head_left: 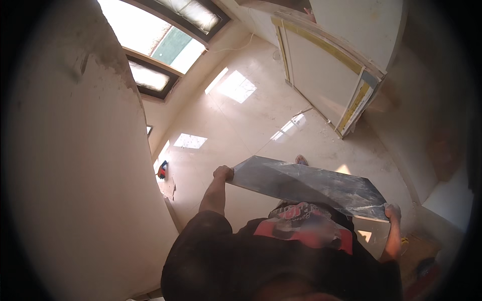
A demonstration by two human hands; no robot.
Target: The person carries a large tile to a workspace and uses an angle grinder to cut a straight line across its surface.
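A long dark grey slab (306, 183), probably a tile or stone panel, spans the space in front of my body. Pale dusty streaks mark its surface, mostly toward the right end. My left hand (224, 173) is closed around its left end. At the opposite end, my right hand (392, 211) grips the near right corner. The slab is held off the floor, and its lower side hides part of my legs. Beyond its far edge one foot (301, 160) shows.
Glossy pale floor tiles (241, 125) reflect window light. A framed panel (321, 75) with yellowish edges stands at the far right. Dark-framed windows (150, 80) are at the upper left. By the left wall lies a small red and blue object (162, 169). A large pale wall (75, 175) rises at left.
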